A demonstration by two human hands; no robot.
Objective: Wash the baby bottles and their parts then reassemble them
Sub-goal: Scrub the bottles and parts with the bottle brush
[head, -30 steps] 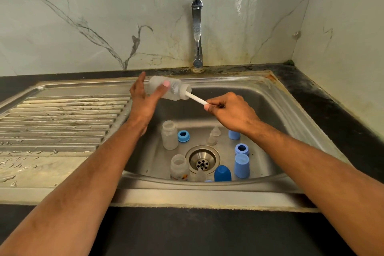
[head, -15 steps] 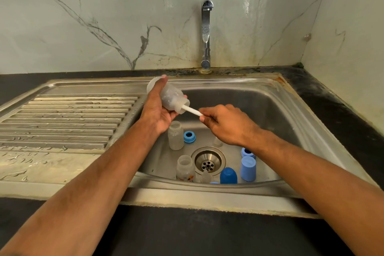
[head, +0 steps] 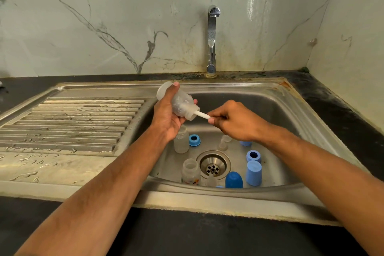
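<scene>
My left hand (head: 166,116) grips a clear baby bottle (head: 180,102) tilted over the sink, its mouth pointing down to the right. My right hand (head: 230,122) pinches the white handle of a bottle brush (head: 202,114) whose head is inside that bottle. In the sink basin (head: 276,114) stand two more clear bottles (head: 181,139) (head: 190,171), blue rings (head: 194,140) (head: 253,156), blue caps (head: 253,175) (head: 234,180) and clear teats (head: 223,144).
A chrome tap (head: 212,39) rises behind the basin, with no water running. A ribbed, wet draining board (head: 68,122) lies to the left. The round drain (head: 213,165) sits mid-basin. Dark countertop (head: 342,110) and marble walls surround the sink.
The bottle has tipped from nearly level to mouth-down, and my left hand has wrapped more fully round it. The brush has stayed inside while both hands dropped lower over the basin.
</scene>
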